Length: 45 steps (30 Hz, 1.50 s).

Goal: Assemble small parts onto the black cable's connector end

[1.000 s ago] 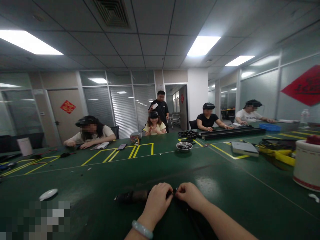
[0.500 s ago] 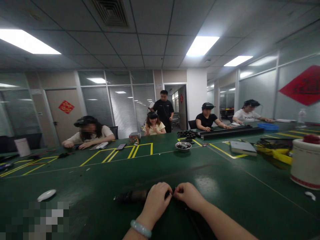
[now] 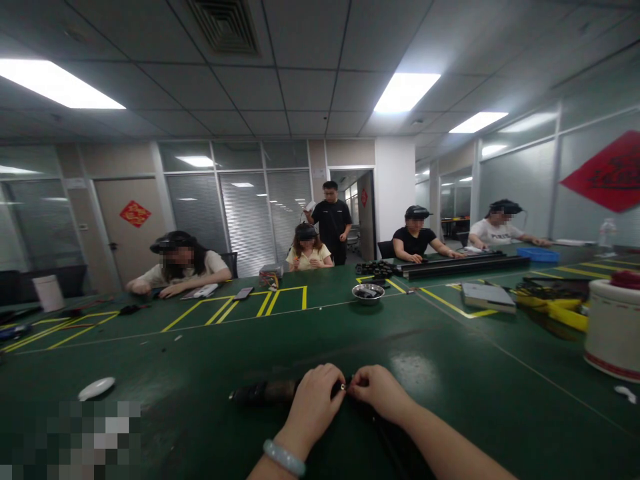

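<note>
My left hand (image 3: 320,403) is closed in a pinch on a small piece with a shiny end (image 3: 343,387); its kind is too small to tell. Close beside it, my right hand (image 3: 377,395) pinches with thumb and fingers together, and what lies between them is hidden. The fingertips of both hands almost meet just above the table. A dark cylindrical tool (image 3: 267,393) with a small metal tip lies left of my left hand, partly covered by it. Under my right wrist runs a long dark strip (image 3: 383,430), hard to make out.
On the green table (image 3: 210,373) are a metal bowl of dark parts (image 3: 368,293), black rails (image 3: 460,264), a grey-white box (image 3: 487,297), a white canister (image 3: 614,333) at right and a white oval object (image 3: 97,389) at left. Several people sit across; one person (image 3: 332,220) stands.
My hands stay almost in place, and the shiny end shows more clearly at my left fingertips. The standing person's hand with a white object has risen slightly. The view has shifted a little.
</note>
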Each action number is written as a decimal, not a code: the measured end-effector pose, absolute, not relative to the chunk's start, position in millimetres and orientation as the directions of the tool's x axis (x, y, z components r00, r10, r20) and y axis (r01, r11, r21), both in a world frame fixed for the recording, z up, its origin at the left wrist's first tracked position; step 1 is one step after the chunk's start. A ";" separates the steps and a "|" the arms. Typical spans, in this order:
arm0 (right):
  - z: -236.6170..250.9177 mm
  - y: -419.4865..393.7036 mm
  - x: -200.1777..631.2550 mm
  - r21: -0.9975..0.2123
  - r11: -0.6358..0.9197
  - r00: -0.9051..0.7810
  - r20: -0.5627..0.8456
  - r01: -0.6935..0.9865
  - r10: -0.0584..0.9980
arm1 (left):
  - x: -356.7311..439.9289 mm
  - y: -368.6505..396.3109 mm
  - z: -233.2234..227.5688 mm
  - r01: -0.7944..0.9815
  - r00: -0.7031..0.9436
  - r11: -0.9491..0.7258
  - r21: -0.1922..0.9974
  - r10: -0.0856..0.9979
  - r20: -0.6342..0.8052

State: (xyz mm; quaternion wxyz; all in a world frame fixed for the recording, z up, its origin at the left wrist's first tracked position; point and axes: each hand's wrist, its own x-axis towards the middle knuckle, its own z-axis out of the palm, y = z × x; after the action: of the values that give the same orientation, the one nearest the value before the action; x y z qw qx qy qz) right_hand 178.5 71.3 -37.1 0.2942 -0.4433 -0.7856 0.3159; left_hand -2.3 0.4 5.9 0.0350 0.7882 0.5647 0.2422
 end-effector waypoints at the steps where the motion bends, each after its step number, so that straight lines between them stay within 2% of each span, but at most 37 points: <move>1: -37.0 71.0 178.6 -0.759 0.405 -0.434 0.180 0.510 0.883 | -2.4 0.6 5.8 0.871 0.247 -0.363 0.331 0.906 0.343; 9: -34.1 68.8 178.6 -0.767 0.383 -0.422 0.163 0.515 0.892 | -2.0 0.0 5.6 0.873 0.213 -0.341 0.349 0.910 0.356; 17: -35.7 70.8 177.8 -0.746 0.391 -0.414 0.170 0.539 0.894 | -2.0 2.5 3.4 0.870 0.241 -0.377 0.316 0.887 0.395; 28: -32.6 68.5 178.1 -0.775 0.381 -0.424 0.162 0.504 0.891 | -1.9 -0.1 6.0 0.865 0.232 -0.367 0.342 0.897 0.376; 38: -30.0 66.7 177.9 -0.754 0.393 -0.420 0.172 0.526 0.891 | -2.1 -1.7 8.3 0.861 0.261 -0.385 0.332 0.895 0.363; 45: -32.9 68.4 177.7 -0.742 0.425 -0.423 0.210 0.519 0.882 | -3.1 1.1 6.1 0.881 0.224 -0.350 0.319 0.901 0.371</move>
State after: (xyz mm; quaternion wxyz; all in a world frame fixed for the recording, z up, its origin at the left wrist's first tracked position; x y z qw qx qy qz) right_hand 177.7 68.4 -32.9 0.3023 -0.4441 -0.7882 0.3002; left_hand -3.1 1.1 6.1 0.0201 0.7821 0.5696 0.2520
